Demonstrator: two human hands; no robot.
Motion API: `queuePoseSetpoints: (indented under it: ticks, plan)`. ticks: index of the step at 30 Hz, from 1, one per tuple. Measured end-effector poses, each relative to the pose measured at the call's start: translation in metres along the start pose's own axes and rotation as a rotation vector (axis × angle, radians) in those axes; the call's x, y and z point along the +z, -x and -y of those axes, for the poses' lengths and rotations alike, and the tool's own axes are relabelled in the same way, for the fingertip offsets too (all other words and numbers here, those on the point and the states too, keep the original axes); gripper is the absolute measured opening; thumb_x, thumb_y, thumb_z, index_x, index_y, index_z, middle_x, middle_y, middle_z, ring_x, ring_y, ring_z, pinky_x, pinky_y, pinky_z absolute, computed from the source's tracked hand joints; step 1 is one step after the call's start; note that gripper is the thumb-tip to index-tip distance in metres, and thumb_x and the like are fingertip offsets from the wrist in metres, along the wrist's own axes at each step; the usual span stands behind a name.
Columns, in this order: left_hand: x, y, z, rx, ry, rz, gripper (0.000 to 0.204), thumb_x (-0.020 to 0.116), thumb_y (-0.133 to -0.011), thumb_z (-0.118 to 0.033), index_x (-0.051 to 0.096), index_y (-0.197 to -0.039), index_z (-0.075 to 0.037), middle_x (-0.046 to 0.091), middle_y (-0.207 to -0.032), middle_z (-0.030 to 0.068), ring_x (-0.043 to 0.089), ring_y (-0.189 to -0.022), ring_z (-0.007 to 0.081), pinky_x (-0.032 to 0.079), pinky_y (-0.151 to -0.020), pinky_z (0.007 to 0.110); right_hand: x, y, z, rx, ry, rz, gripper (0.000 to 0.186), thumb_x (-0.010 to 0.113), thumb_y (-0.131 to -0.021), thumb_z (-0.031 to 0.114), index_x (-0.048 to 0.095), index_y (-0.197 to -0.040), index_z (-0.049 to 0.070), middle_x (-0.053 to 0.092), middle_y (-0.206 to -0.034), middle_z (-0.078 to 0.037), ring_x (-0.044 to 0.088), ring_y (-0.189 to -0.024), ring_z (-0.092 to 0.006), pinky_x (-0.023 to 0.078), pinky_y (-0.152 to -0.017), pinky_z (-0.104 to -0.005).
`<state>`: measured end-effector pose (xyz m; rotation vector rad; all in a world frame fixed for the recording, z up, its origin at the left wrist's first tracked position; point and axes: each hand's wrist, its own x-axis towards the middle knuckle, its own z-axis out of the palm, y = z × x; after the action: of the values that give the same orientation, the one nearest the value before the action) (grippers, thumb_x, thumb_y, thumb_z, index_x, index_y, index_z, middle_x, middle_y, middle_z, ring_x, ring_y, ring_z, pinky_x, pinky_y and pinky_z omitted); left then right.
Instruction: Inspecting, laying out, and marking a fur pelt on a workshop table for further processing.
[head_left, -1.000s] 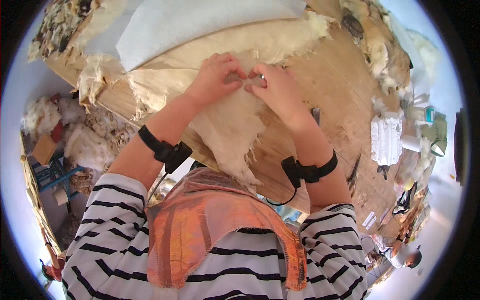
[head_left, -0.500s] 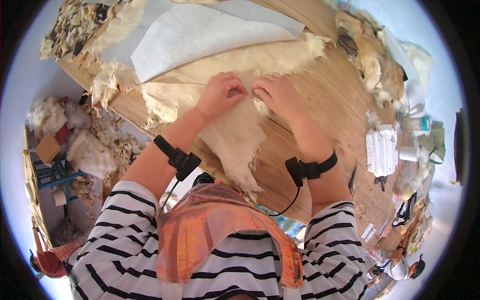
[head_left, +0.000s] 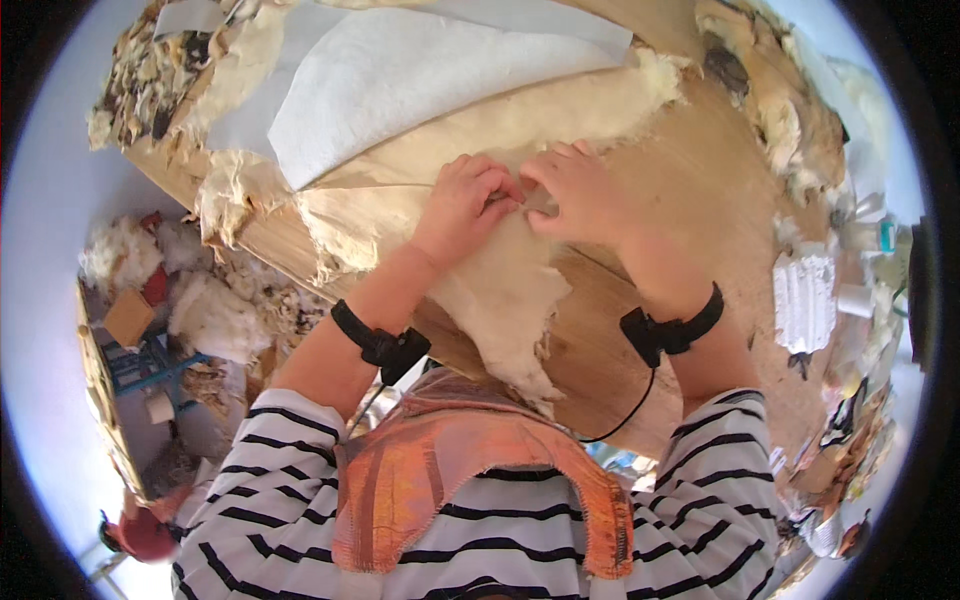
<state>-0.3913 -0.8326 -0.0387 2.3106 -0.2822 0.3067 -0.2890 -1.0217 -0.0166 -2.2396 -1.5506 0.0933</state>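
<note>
A cream-coloured hide (head_left: 500, 310) with ragged, frayed edges lies over the wooden table, one long flap hanging toward my body. My left hand (head_left: 470, 208) is closed in a pinch on the hide near its right edge. Close beside it, my right hand (head_left: 578, 195) has its fingers curled toward the left fingertips at the same spot. Whatever the right fingers hold is too small or hidden to make out. Beyond my hands, a large white sheet (head_left: 400, 90) covers part of the hide, its near edge curling up.
Scraps of fur (head_left: 160, 75) are heaped at the far left. A tan pelt (head_left: 790, 100) lies at the far right, with a white ridged block (head_left: 804, 300) nearer. Left of the table edge (head_left: 250, 235), fluffy fleece (head_left: 215, 315) is piled around a blue frame (head_left: 150, 365).
The whole view has shifted, so everything sits a little farther right and lower. Both hands stay close together at the hide, and the right forearm is smeared by motion.
</note>
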Motion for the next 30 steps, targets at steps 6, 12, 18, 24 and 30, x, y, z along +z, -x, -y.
queuePoseSetpoints:
  ticks: [6, 12, 18, 24, 30]
  plan:
    - [-0.001, -0.005, 0.000, -0.023, -0.038, -0.010, 0.009, 0.069, -0.079, -0.011, 0.067, -0.087, -0.011, 0.060, -0.092, 0.0044, 0.055, -0.094, 0.0281, 0.041, -0.086, 0.040, 0.004, -0.008, 0.004, 0.042, -0.032, 0.061, 0.038, 0.064, -0.074, 0.021, 0.048, -0.107, 0.013, 0.064, -0.094, -0.010, 0.058, -0.093, -0.0308, 0.037, -0.089, -0.0433]
    - [0.004, -0.003, 0.005, -0.034, -0.041, -0.028, 0.011, 0.068, -0.077, -0.007, 0.067, -0.088, -0.009, 0.062, -0.096, 0.0052, 0.055, -0.094, 0.0288, 0.043, -0.085, 0.040, 0.022, 0.008, 0.023, -0.052, 0.034, -0.119, 0.023, 0.058, -0.082, 0.011, 0.052, -0.104, 0.014, 0.061, -0.092, -0.007, 0.059, -0.091, -0.0306, 0.041, -0.091, -0.0470]
    - [-0.002, -0.006, 0.006, -0.103, 0.071, 0.015, 0.011, 0.066, -0.076, -0.001, 0.068, -0.087, -0.005, 0.065, -0.096, 0.0075, 0.058, -0.092, 0.0298, 0.048, -0.081, 0.040, 0.020, 0.015, 0.036, -0.112, 0.278, -0.261, 0.014, 0.056, -0.083, 0.017, 0.058, -0.097, 0.015, 0.058, -0.100, -0.002, 0.060, -0.094, -0.0241, 0.048, -0.083, -0.0424]
    - [0.001, -0.012, 0.015, -0.100, 0.119, 0.045, 0.015, 0.066, -0.075, -0.002, 0.069, -0.089, -0.005, 0.066, -0.095, 0.0096, 0.060, -0.093, 0.0304, 0.049, -0.080, 0.040, 0.020, 0.014, 0.036, -0.189, 0.312, -0.365, 0.010, 0.057, -0.081, 0.015, 0.059, -0.090, 0.013, 0.057, -0.099, -0.001, 0.059, -0.095, -0.0210, 0.047, -0.083, -0.0407]
    - [0.001, -0.010, 0.015, -0.044, 0.045, 0.050, 0.019, 0.071, -0.072, -0.008, 0.069, -0.091, -0.006, 0.065, -0.096, 0.0092, 0.060, -0.092, 0.0324, 0.050, -0.080, 0.039, 0.010, 0.013, 0.102, 0.018, -0.087, -0.573, 0.009, 0.059, -0.089, 0.012, 0.057, -0.098, 0.010, 0.062, -0.098, -0.003, 0.061, -0.097, -0.0216, 0.047, -0.087, -0.0378]
